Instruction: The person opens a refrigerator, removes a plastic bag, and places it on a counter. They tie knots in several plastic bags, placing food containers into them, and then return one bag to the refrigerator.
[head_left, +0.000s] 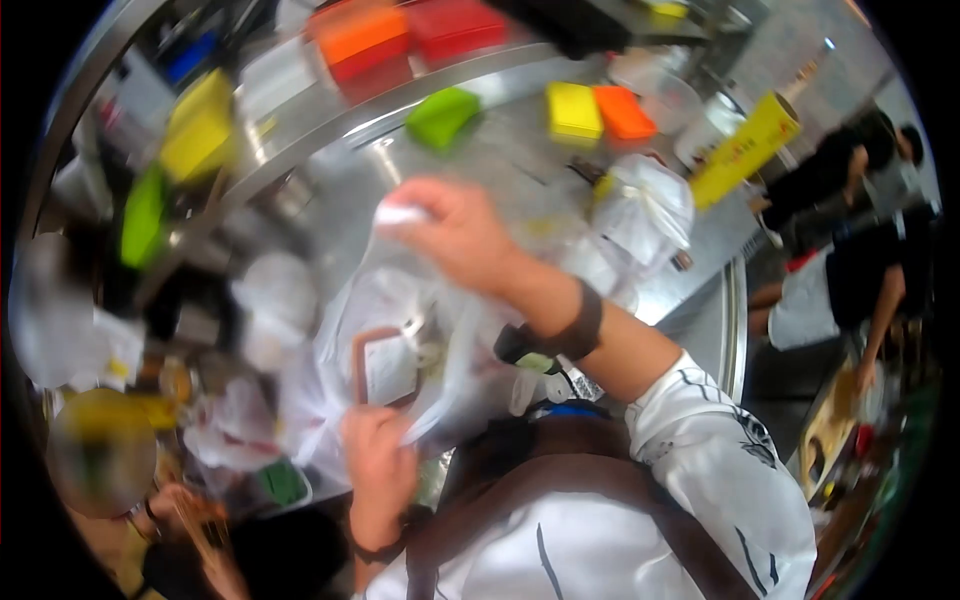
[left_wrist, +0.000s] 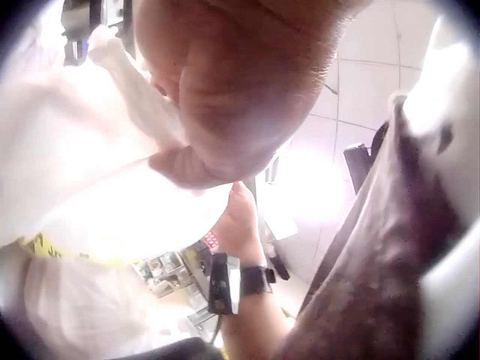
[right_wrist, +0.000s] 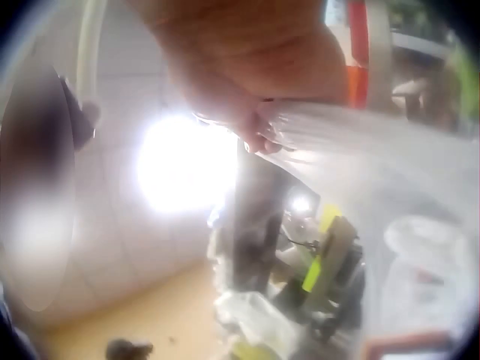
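A thin translucent white plastic bag [head_left: 455, 330] hangs with its mouth spread between both hands. My right hand [head_left: 450, 235] grips its far edge, and in the right wrist view the fingers pinch the stretched film. At the near edge, my left hand [head_left: 380, 460] holds the bag's rim with curled fingers; the left wrist view shows bunched plastic at the fingers. Inside the bag lies a brown-rimmed box [head_left: 360, 365] with a white paper slip [head_left: 390, 365] on top. The lower contents are blurred behind the film.
A tied white bag [head_left: 645, 215] stands on the steel counter [head_left: 350, 215]. More white bags [head_left: 235, 430] sit to the left. Green [head_left: 443, 117], yellow [head_left: 574, 112] and orange boxes [head_left: 625, 112] line the back. Another person's hands [head_left: 205, 540] are at lower left; people stand at right.
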